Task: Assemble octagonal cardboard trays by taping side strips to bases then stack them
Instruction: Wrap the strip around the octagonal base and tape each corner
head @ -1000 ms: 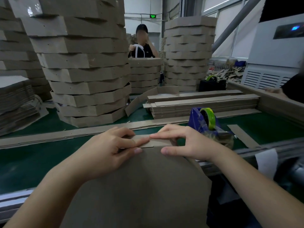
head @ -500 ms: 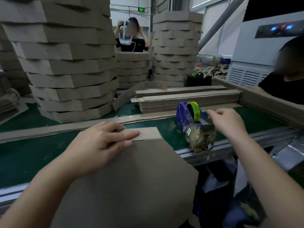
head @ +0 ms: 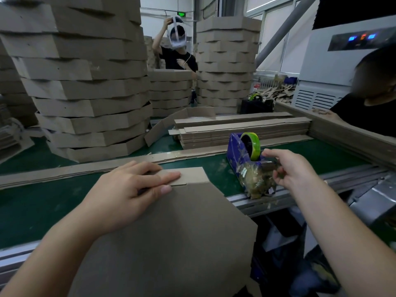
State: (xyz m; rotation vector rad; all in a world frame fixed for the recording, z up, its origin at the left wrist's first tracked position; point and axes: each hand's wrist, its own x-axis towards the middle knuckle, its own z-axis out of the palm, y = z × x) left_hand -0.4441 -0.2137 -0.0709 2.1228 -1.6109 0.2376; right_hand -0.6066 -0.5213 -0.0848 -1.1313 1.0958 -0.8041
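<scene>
Cardboard base [head: 171, 243], lower centre, under left hand [head: 128, 189], whose flat fingers press side strip [head: 188, 174]; right hand [head: 291, 168], centre right, curled at tape dispenser [head: 237, 151], apparently pinching tape [head: 269, 166].

Far beyond the left hand [head: 128, 189], a person in a black shirt [head: 175, 58] holds a white headset [head: 176, 35] at head height, under a green sign [head: 181, 13]. Beyond the right hand [head: 293, 170] stands a white machine [head: 321, 67] with blue lights; another person in black [head: 368, 112] is in front of it.
</scene>
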